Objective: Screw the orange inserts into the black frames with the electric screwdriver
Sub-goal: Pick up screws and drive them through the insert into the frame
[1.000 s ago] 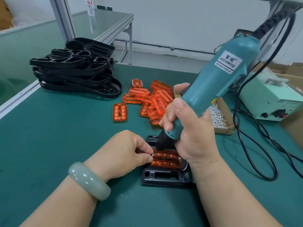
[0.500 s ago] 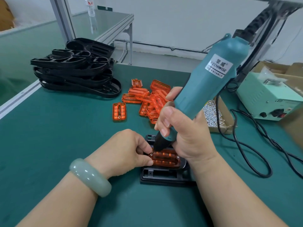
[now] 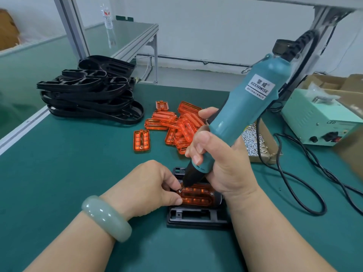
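Our left hand [image 3: 149, 185] pinches the orange insert [image 3: 196, 196] seated in the black frame [image 3: 196, 217] as our right hand [image 3: 224, 165] grips the electric screwdriver [image 3: 249, 107] at its left screw [image 3: 179, 191], the right-end screw [image 3: 211, 193] apparently in, with loose inserts [image 3: 176, 122] and stacked frames [image 3: 92, 95] beyond awaiting us.

Mint power box [image 3: 314, 118] far R, black cable [image 3: 325, 207] looped on green mat [image 3: 59, 173]; bottle [image 3: 108, 18] on rear table [image 3: 135, 30]
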Demonstrator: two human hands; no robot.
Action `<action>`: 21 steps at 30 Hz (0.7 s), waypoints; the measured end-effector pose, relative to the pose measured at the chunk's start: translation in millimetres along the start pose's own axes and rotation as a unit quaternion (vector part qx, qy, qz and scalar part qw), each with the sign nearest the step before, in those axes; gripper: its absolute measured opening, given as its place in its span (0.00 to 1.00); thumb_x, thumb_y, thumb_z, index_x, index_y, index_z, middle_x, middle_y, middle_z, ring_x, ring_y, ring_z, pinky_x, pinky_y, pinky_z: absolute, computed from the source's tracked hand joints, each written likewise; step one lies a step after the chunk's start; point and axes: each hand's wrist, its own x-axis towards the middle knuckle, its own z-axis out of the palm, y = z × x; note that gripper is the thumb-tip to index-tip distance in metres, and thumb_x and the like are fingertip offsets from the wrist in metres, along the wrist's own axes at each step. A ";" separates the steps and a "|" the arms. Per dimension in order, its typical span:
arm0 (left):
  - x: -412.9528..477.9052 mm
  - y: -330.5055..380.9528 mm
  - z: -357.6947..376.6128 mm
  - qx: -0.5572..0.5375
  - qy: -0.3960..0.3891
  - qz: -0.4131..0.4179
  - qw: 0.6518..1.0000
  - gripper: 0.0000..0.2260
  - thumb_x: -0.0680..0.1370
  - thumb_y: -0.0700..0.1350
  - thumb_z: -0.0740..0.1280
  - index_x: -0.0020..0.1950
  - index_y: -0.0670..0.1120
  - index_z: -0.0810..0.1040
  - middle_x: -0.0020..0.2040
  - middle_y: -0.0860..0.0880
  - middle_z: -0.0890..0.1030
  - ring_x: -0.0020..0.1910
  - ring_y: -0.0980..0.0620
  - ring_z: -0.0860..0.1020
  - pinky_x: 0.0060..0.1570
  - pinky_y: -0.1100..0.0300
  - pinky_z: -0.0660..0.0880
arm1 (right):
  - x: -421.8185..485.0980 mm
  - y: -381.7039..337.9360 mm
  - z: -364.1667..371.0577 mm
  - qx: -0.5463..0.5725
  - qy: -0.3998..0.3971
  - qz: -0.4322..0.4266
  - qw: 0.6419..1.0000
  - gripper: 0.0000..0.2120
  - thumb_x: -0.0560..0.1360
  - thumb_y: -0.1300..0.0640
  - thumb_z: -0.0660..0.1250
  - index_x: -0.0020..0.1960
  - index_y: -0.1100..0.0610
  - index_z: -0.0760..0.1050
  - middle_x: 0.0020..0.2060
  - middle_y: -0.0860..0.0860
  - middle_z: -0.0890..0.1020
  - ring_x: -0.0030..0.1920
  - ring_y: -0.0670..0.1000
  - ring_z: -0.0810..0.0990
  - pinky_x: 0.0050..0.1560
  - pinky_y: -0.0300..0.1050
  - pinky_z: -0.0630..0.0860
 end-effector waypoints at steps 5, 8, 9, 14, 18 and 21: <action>0.0 2.7 -1.2 0.016 -0.011 0.001 1.000 0.07 0.66 0.52 0.78 0.38 0.56 0.81 0.33 0.56 0.82 0.29 0.65 0.76 0.32 0.73 0.68 | -1.9 0.1 1.9 0.003 0.017 -0.008 1.000 0.11 0.70 0.56 0.67 0.53 0.50 0.76 0.26 0.47 0.73 0.24 0.48 0.71 0.36 0.46 0.75; -0.6 5.0 -2.5 0.026 -0.015 0.002 1.000 0.07 0.67 0.52 0.78 0.37 0.56 0.81 0.34 0.56 0.82 0.30 0.64 0.76 0.33 0.71 0.69 | -3.7 -1.5 3.4 -0.002 0.021 -0.011 1.000 0.12 0.70 0.55 0.68 0.54 0.51 0.75 0.26 0.47 0.74 0.24 0.48 0.72 0.36 0.45 0.75; -0.3 5.7 -2.9 0.028 -0.016 0.003 0.999 0.07 0.67 0.51 0.78 0.37 0.56 0.81 0.34 0.55 0.82 0.30 0.63 0.76 0.34 0.70 0.70 | -3.2 -3.1 4.1 0.002 0.021 -0.016 1.000 0.13 0.70 0.55 0.69 0.54 0.53 0.74 0.26 0.47 0.74 0.24 0.47 0.72 0.36 0.45 0.74; -1.1 8.0 -5.0 0.053 -0.029 0.003 0.998 0.07 0.67 0.52 0.77 0.38 0.57 0.80 0.33 0.57 0.80 0.29 0.63 0.74 0.32 0.71 0.68 | 4.1 -23.9 -7.9 0.077 0.047 -0.068 0.994 0.20 0.68 0.55 0.75 0.56 0.56 0.71 0.28 0.46 0.74 0.26 0.45 0.73 0.38 0.42 0.75; -2.9 13.6 -7.9 0.090 0.054 0.047 0.993 0.11 0.66 0.61 0.73 0.44 0.59 0.80 0.38 0.62 0.78 0.38 0.67 0.75 0.39 0.71 0.70 | -1.7 -34.2 -34.6 0.076 0.151 -0.081 0.982 0.11 0.75 0.55 0.67 0.55 0.53 0.71 0.27 0.46 0.72 0.25 0.44 0.70 0.38 0.40 0.74; -3.0 24.2 -5.0 0.065 0.041 0.146 0.986 0.28 0.62 0.67 0.71 0.59 0.60 0.75 0.56 0.66 0.72 0.56 0.68 0.69 0.58 0.70 0.67 | -6.5 -39.4 -48.4 0.082 0.197 -0.091 0.973 0.07 0.77 0.56 0.57 0.54 0.50 0.70 0.27 0.44 0.72 0.25 0.43 0.70 0.39 0.39 0.75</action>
